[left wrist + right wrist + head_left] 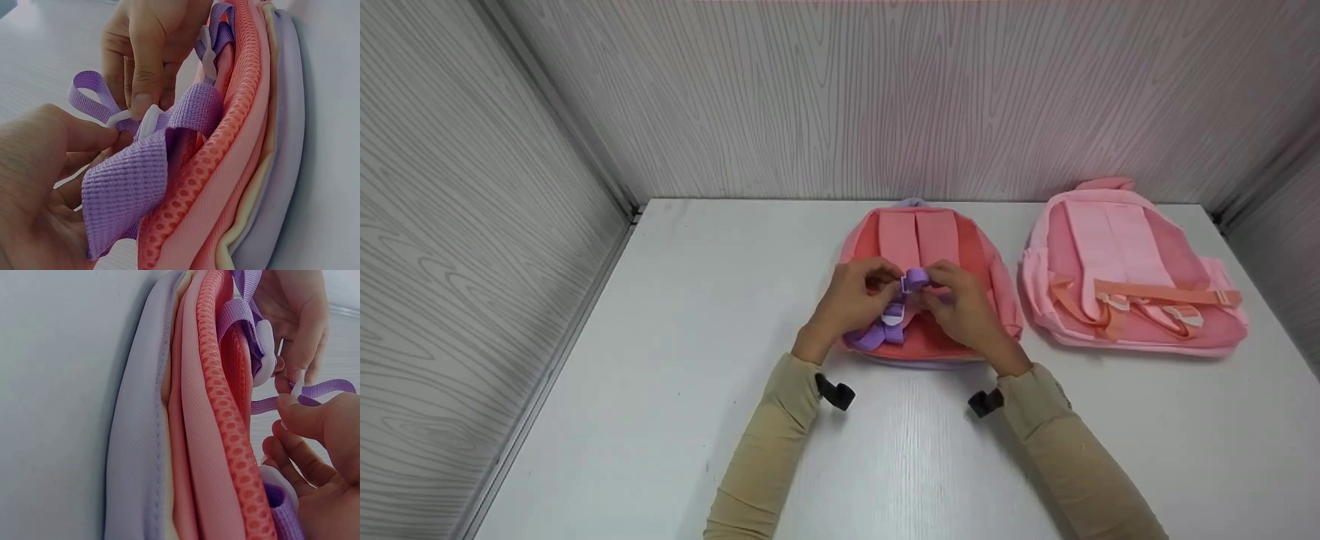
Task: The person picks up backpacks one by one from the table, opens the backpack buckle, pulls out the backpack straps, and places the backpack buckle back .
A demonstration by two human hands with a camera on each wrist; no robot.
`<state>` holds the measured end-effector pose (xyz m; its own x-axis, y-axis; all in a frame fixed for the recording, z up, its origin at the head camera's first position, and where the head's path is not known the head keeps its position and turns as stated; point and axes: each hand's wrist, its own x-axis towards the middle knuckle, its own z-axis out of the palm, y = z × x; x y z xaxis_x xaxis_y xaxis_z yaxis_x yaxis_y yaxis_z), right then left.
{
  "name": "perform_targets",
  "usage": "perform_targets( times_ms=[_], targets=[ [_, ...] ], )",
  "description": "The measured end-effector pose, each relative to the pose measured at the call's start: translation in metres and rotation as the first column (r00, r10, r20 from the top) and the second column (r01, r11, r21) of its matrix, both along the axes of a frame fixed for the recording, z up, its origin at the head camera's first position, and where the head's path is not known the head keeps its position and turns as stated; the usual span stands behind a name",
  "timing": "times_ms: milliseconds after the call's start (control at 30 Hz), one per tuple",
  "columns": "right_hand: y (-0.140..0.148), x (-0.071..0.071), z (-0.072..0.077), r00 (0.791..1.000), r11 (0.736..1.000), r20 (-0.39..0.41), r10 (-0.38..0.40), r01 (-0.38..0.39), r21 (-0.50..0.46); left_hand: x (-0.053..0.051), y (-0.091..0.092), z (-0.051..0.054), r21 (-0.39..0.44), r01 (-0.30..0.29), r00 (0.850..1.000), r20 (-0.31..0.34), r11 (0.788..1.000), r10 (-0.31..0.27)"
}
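A coral backpack lies back side up, its padded shoulder straps toward the far end. Above its lower half, my left hand pinches a small white slider threaded with purple webbing strap. My right hand holds the same purple strap between thumb and fingers, close beside the slider, where a loop of webbing stands up. Another white buckle hangs on purple webbing below the left fingers. In the right wrist view, the left hand faces the right thumb across the slider; the exact strap threading is partly hidden.
A light pink backpack with orange straps lies to the right on the white table. Wood-grain panels stand behind and at both sides. Black wrist mounts sit at the cuffs.
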<state>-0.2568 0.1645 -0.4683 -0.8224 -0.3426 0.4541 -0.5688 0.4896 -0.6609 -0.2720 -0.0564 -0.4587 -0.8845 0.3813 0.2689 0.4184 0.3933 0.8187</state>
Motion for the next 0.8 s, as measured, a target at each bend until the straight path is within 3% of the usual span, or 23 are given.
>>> perform_targets(
  times_ms=[300,600,800],
  targets=[
    [0.0000,0.0000,0.0007,1.000,1.000,0.004,0.007,-0.007,0.001,0.0040,-0.0002,0.0032,-0.034,0.016,0.999,0.029,0.999,-0.015],
    [-0.0003,-0.0002,0.0007,1.000,1.000,-0.001,0.004,-0.004,-0.001,0.0013,0.0003,0.0006,-0.026,0.052,0.999,0.015,0.998,-0.051],
    [0.0012,-0.0007,0.0003,1.000,1.000,-0.012,0.001,-0.001,-0.015,0.0016,0.0007,0.0011,-0.025,0.042,0.999,0.024,0.999,-0.042]
  ],
)
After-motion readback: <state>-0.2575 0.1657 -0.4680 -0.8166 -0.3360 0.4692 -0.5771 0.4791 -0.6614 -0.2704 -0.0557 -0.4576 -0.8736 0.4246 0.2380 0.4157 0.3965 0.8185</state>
